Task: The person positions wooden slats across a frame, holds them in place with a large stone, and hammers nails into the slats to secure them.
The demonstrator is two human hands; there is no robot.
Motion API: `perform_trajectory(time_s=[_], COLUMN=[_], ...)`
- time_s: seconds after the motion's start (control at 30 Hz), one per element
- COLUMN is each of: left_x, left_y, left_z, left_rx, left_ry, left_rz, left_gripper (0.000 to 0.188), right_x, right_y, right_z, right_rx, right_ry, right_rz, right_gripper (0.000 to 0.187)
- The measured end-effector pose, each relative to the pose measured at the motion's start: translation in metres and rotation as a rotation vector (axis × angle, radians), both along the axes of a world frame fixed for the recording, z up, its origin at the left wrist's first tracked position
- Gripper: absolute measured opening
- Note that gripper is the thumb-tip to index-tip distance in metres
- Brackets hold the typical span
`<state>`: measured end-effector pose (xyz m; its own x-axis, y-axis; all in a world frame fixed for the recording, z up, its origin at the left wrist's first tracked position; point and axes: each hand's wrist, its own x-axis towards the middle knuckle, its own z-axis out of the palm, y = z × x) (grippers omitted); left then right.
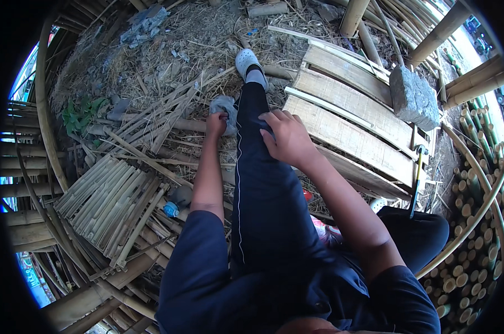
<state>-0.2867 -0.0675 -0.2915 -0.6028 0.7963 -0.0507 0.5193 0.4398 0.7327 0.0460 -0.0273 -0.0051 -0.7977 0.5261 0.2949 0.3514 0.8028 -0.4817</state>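
Observation:
My left hand (217,123) is closed at the edge of a crumpled clear plastic bag (223,104), beside my outstretched leg; the fingertips are partly hidden. My right hand (287,135) lies over the dark trouser leg (263,161), fingers bent but apart, with nothing visible in it. A pale clog (246,60) is on the foot of that leg. Right of my right hand stands a low platform of wooden planks (346,117). A hammer (417,175) with a yellow and black handle leans at the platform's right end.
A grey stone block (413,97) sits on the platform's far right corner. Split bamboo strips (110,203) are stacked at left, near a blue-capped bottle (172,209). Cut bamboo poles (469,250) fill the right side. Straw and scraps litter the ground (146,83).

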Motion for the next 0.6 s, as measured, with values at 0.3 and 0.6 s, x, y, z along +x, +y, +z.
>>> perform_trajectory(time_s=[0.3,0.6], left_x=[-0.019,-0.012], left_y=[0.030,0.044], left_z=[-0.091,-0.071], left_rx=[-0.168,-0.375], left_ry=[0.089,0.299], left_rz=[0.253,0.279], left_gripper=[0.030,0.022], right_x=[0.019,0.018], right_y=[-0.032,-0.023], right_z=[-0.002,-0.013], right_rx=[-0.329,-0.367], right_ry=[0.241,0.183], right_rz=[0.082,0.068], right_gripper=[0.034,0.033])
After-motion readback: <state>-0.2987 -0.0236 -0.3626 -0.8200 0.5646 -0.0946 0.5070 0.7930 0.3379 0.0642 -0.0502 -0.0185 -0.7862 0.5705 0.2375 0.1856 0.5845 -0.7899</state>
